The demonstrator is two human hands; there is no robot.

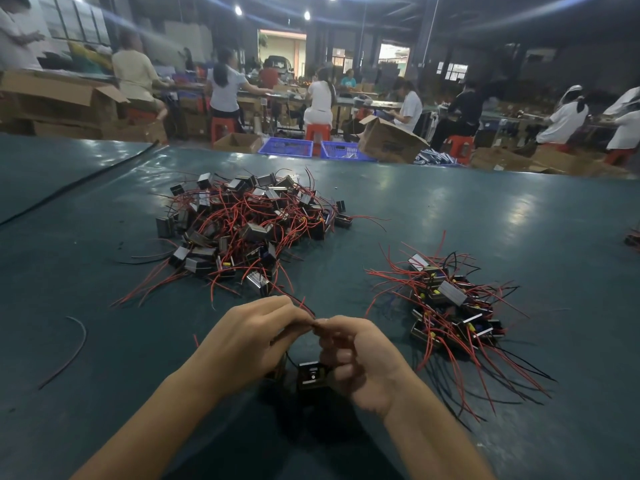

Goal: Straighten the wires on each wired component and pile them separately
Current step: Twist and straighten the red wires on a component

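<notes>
your left hand [254,341] pinching a red wire [302,304] at lower centre, your right hand [360,362] curling in, pinching alongside, fingertips meeting, wired component [311,375] sitting between your palms

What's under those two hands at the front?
A small black component shows below the left hand and right hand, which pinch a red wire. A brownish part beside it is mostly covered.
</notes>
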